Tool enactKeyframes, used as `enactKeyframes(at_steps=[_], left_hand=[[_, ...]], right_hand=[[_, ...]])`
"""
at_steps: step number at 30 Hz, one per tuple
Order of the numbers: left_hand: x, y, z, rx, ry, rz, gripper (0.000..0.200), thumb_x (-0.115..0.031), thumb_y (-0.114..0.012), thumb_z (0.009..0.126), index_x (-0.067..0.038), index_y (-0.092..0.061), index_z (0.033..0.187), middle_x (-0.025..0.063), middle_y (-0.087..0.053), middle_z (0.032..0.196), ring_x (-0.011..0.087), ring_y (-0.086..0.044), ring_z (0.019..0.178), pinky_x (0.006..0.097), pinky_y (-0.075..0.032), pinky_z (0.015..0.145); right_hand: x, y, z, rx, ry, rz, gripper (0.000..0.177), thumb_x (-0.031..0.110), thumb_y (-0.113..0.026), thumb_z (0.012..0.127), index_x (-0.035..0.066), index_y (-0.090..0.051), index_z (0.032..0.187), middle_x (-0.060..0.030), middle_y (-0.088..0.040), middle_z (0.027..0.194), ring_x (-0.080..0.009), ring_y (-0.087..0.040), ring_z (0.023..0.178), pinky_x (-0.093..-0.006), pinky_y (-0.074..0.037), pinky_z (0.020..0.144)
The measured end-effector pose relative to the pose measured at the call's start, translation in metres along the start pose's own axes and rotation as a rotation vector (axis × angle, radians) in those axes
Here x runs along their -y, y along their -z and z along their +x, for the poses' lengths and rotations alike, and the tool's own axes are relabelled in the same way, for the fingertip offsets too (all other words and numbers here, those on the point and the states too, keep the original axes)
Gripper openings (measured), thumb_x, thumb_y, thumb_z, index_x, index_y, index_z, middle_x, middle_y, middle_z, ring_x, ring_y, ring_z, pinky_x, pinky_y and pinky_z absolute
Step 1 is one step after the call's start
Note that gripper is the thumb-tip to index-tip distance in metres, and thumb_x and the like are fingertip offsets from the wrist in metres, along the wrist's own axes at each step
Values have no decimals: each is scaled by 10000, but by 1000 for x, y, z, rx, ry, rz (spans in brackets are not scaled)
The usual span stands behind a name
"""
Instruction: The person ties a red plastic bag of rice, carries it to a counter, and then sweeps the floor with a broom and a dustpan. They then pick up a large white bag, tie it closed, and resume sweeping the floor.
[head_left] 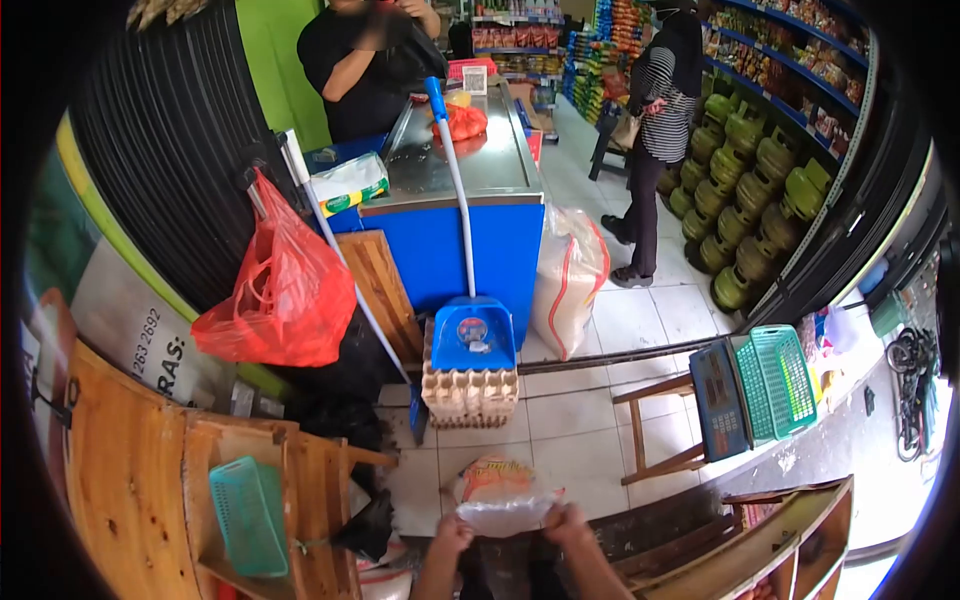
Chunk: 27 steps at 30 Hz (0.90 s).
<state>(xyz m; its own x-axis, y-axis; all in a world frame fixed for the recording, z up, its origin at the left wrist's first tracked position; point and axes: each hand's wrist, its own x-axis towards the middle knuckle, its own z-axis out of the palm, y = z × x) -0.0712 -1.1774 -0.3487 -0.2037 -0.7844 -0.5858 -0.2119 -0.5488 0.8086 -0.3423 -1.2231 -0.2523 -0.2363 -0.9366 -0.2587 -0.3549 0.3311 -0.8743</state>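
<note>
Low in the head view, a sack (496, 478) with orange and red print stands on the tiled floor before me. Its pale, see-through rim stretches between my two hands. My left hand (455, 533) is closed on the rim's left end, and the right end is pinched in my right hand (568, 527). What lies inside the sack I cannot make out. Just beyond it, a blue dustpan (474, 338) with a long handle rests on a stack of egg trays (470, 398).
A blue counter (440, 240) stands ahead, one person (350, 75) behind it, another (660, 120) at right near green gas cylinders (745, 190). A red plastic bag (285, 290) hangs left. Wooden bins (130, 450) flank me; a scale (718, 400) with a green basket (780, 380) is right.
</note>
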Motion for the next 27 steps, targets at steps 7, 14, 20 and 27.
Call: enactKeyframes(at_steps=[7, 14, 20, 27], left_hand=[[47, 52, 11, 72, -382, 400, 264, -239, -462, 884, -50, -473, 1068, 95, -522, 816, 248, -503, 728, 369, -422, 655], [-27, 43, -36, -162, -381, 795, 206, -243, -536, 786, -41, -576, 789, 142, -577, 705, 302, -526, 571, 474, -404, 535], [-112, 52, -36, -272, -477, 1514, 305, -343, -496, 815, -96, -624, 689, 66, -519, 625, 188, -518, 566, 377, -422, 613], [-126, 55, -9, -156, -264, 1519, 253, -217, -470, 801, -61, -649, 887, 97, -611, 752, 246, -602, 629, 449, -370, 825]], right_hand=[[-18, 19, -24, 11, -441, 314, 397, 425, -512, 781, 53, -577, 904, -100, -613, 735, -269, -603, 679, -404, -488, 617], [-147, 41, 1, 219, 123, -918, 412, 464, -473, 811, 83, -555, 947, -122, -607, 748, -310, -594, 687, -423, -480, 627], [-22, 82, 30, 530, 104, -877, 274, 270, -549, 764, 58, -558, 938, -225, -613, 815, -400, -600, 793, -472, -468, 720], [-6, 75, 70, 920, 57, -1149, 377, 230, -573, 737, 42, -486, 1052, -216, -616, 842, -393, -608, 792, -471, -486, 701]])
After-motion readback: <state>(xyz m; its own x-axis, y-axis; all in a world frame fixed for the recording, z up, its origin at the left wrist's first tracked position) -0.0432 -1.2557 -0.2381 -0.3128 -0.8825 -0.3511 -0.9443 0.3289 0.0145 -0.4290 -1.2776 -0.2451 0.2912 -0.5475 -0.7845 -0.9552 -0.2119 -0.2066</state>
